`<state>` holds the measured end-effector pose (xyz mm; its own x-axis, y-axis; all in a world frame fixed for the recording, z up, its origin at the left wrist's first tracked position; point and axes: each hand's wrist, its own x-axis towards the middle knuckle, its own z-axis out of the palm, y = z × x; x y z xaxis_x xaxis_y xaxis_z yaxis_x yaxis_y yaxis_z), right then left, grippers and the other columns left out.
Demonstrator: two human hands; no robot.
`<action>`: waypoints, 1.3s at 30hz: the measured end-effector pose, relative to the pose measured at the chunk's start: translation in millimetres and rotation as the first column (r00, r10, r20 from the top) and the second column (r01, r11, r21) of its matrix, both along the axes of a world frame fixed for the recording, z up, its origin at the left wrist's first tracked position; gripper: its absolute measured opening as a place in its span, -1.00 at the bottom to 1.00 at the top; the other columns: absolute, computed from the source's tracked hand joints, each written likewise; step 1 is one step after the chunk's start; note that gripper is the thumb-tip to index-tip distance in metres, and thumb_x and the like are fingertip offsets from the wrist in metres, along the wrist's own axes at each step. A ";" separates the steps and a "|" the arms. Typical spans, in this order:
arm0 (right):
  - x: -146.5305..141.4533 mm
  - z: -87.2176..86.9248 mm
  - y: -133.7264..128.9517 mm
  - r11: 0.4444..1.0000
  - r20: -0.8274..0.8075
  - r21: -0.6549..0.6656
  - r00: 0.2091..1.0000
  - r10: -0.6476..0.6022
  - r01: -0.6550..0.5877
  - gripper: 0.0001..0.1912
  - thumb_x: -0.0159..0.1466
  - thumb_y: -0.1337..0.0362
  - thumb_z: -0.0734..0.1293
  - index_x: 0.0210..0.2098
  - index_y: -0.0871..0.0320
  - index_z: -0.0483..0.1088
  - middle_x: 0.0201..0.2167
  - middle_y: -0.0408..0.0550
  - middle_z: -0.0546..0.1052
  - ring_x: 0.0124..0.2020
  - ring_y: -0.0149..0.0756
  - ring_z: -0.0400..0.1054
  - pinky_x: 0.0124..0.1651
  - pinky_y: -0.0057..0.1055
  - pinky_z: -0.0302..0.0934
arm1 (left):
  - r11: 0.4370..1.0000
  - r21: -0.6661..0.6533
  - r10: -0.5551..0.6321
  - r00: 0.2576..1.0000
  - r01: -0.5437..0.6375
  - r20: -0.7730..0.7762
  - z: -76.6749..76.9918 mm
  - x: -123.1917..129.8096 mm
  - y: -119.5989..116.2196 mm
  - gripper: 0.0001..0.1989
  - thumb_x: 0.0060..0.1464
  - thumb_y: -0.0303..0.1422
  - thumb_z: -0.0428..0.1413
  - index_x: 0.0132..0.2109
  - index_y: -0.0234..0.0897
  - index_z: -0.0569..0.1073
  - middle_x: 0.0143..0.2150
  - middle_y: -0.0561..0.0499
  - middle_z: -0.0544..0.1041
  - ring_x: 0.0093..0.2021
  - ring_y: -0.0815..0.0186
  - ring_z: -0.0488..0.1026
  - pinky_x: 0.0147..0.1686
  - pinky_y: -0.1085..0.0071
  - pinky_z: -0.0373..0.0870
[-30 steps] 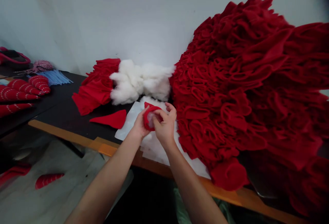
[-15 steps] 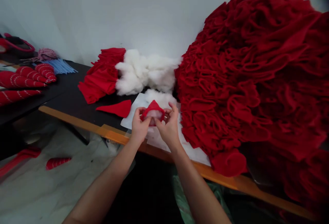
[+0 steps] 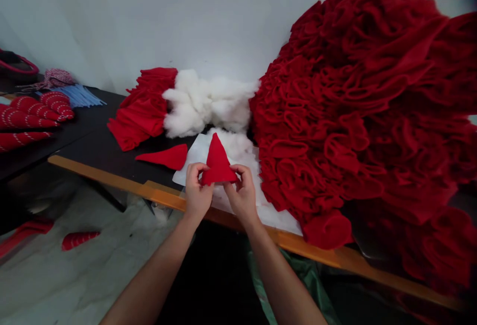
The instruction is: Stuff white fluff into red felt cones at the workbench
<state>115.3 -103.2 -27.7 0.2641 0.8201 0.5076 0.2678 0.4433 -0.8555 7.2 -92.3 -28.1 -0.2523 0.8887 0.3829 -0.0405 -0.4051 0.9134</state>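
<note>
Both my hands pinch the lower corners of a red felt cone, which stands tip up and looks flattened. My left hand holds its left corner, and my right hand holds its right corner. Behind them, a white sheet lies on the table with a tuft of white stuffing on it. A flat red felt cone lies just left of the sheet. Farther back are a mound of white stuffing and a stack of red felt pieces.
A huge heap of ruffled red felt fills the right side. The black table has an orange wooden edge. Red cones with white stitching lie at the left, and two red pieces lie on the floor sheet.
The felt cone's mouth, earlier open around white filling, now shows no opening. The cone stands upright and flattened between my fingers, and my hands have moved slightly apart.
</note>
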 end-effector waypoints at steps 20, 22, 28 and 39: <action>-25.9 -1.6 -40.6 0.988 0.055 0.078 0.989 -0.136 0.132 -0.73 0.20 0.33 0.24 -0.09 0.09 0.28 -0.06 0.05 0.29 -0.04 -0.24 0.26 -0.05 -0.22 0.28 | 0.831 -0.160 -0.175 0.523 0.533 0.834 11.0 7.8 -6.5 -0.56 -0.14 -0.33 0.25 -0.06 -0.23 0.35 -0.27 0.03 0.52 -0.32 0.30 0.49 -0.25 0.37 0.42; -26.6 0.7 -39.2 0.999 0.062 0.037 0.998 -0.030 0.028 -0.72 0.20 0.36 0.23 -0.08 0.09 0.29 -0.06 0.04 0.32 -0.03 -0.24 0.27 0.00 -0.20 0.27 | 0.845 -0.113 -0.231 0.546 0.523 0.805 10.3 11.0 -12.9 -0.44 -0.19 -0.37 0.28 0.00 -0.17 0.30 -0.23 0.05 0.51 -0.28 0.31 0.49 -0.21 0.37 0.41; -20.9 0.5 -35.4 1.000 -0.130 -0.003 0.991 -0.012 0.012 -0.73 0.22 0.31 0.23 -0.07 0.12 0.30 -0.05 0.05 0.38 -0.05 -0.26 0.34 0.00 -0.20 0.30 | 0.847 -0.077 -0.288 0.575 0.526 0.766 13.6 8.7 -18.9 -0.24 -0.30 -0.51 0.31 0.08 -0.09 0.22 -0.21 0.08 0.51 -0.24 0.35 0.48 -0.20 0.44 0.39; -8.6 -10.8 -34.2 0.975 0.515 0.203 0.856 -0.033 -0.084 -0.54 0.19 0.50 0.11 0.02 0.08 0.33 -0.06 0.06 0.43 0.05 -0.10 0.23 0.07 0.03 0.19 | 0.783 -0.049 -0.385 0.545 0.620 0.745 15.6 8.3 -26.7 -0.22 -0.25 -0.48 0.30 0.14 -0.14 0.18 -0.10 -0.04 0.51 -0.13 0.22 0.49 -0.05 0.27 0.38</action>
<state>106.6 -137.4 -38.5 -0.1016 0.6806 0.7256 0.6276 0.6097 -0.4841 15.5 -119.0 -12.5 0.1976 0.9800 0.0236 -0.7887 0.1446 0.5975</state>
